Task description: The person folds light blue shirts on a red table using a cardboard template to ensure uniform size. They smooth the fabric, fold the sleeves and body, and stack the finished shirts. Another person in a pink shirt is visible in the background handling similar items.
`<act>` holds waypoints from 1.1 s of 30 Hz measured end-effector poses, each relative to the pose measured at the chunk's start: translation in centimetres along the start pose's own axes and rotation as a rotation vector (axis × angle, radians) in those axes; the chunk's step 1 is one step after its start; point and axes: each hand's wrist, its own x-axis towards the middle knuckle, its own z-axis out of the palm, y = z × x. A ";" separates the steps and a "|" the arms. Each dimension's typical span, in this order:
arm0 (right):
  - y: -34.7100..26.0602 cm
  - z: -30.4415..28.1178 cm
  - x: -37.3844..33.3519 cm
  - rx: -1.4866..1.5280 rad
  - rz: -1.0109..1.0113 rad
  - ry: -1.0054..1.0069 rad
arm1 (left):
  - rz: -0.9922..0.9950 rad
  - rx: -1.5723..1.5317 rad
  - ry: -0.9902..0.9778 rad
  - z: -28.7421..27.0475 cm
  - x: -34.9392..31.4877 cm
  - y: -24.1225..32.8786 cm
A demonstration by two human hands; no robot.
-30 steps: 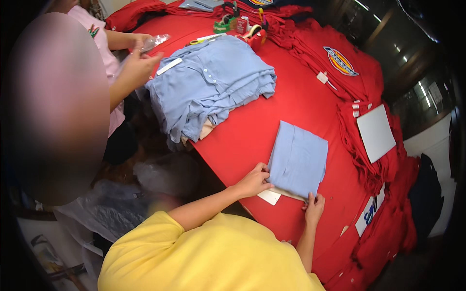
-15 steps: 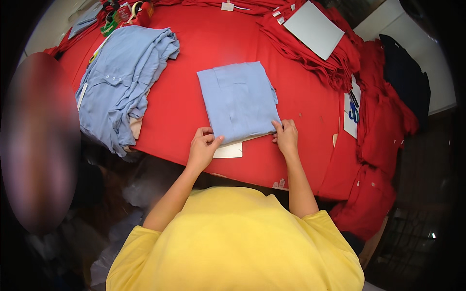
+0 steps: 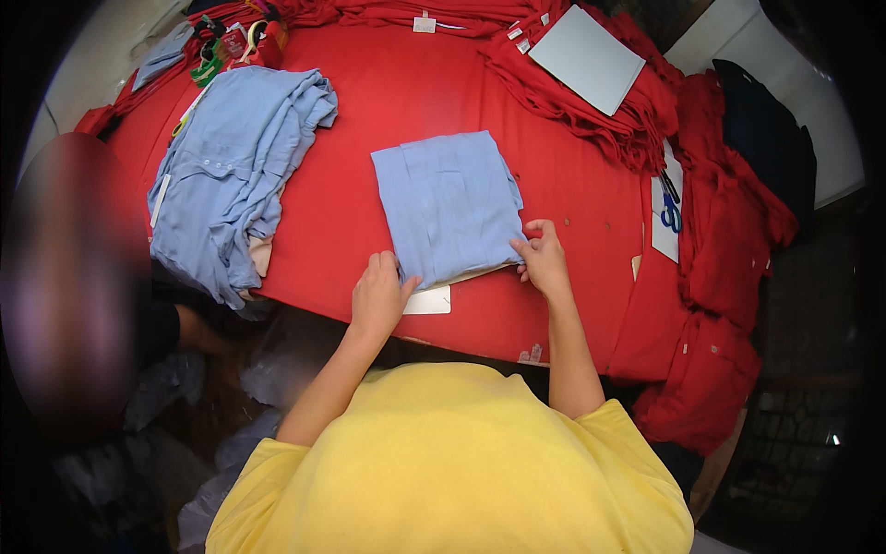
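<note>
A light blue shirt (image 3: pixel 449 205), folded into a rough square with soft creases, lies on the red-covered table (image 3: pixel 369 102) in front of me. At its near left corner, my left hand (image 3: pixel 378 294) closes on the cloth, thumb over the edge and fingers along the outer side. My right hand (image 3: pixel 544 258) pinches the near right corner, with its index finger raised and the others curled. Just below the near edge, partly under the shirt, a white card (image 3: pixel 429 301) sticks out. What the fingertips hold beneath the cloth is hidden.
Light blue shirts (image 3: pixel 235 171) are piled at left, near tape rolls (image 3: pixel 268 42). Red garments (image 3: pixel 591 115) under a white sheet (image 3: pixel 587 60) lie back right. Blue-handled scissors (image 3: pixel 671 214) rest on a white card, beside more red garments (image 3: pixel 729 203). A blurred person (image 3: pixel 78 286) is at left.
My left hand has shifted slightly down and left, its fingers now straighter. My right index finger has lifted. The shirt's top looks more creased, and the view has shifted a little.
</note>
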 end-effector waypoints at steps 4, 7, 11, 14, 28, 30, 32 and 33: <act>-1.3 -0.6 -0.9 0.569 0.014 -0.133 | -0.084 -0.109 -0.064 -1.1 -1.0 0.8; -2.5 -1.9 -0.6 0.706 0.078 -0.368 | -0.091 -0.306 -0.128 -1.1 -1.3 -0.1; -5.4 -2.2 -0.9 0.763 -0.032 -0.463 | 0.204 -0.162 -0.136 -2.3 -2.4 -0.1; -6.0 -1.5 -0.5 0.586 -0.248 -0.405 | 0.241 -0.119 0.027 -3.0 -2.8 0.6; -12.3 -3.9 6.0 0.234 -0.423 -0.250 | 0.194 -0.757 0.003 -14.6 10.5 1.7; -8.5 -2.1 9.2 0.118 -0.253 -0.296 | 0.139 -0.522 -0.126 -12.2 13.9 -0.1; -4.9 0.6 11.6 0.154 -0.185 -0.289 | 0.074 -0.413 -0.205 -8.3 16.7 -3.4; -4.1 1.7 12.1 0.168 -0.154 -0.297 | 0.038 -0.424 -0.214 -5.6 18.0 -6.1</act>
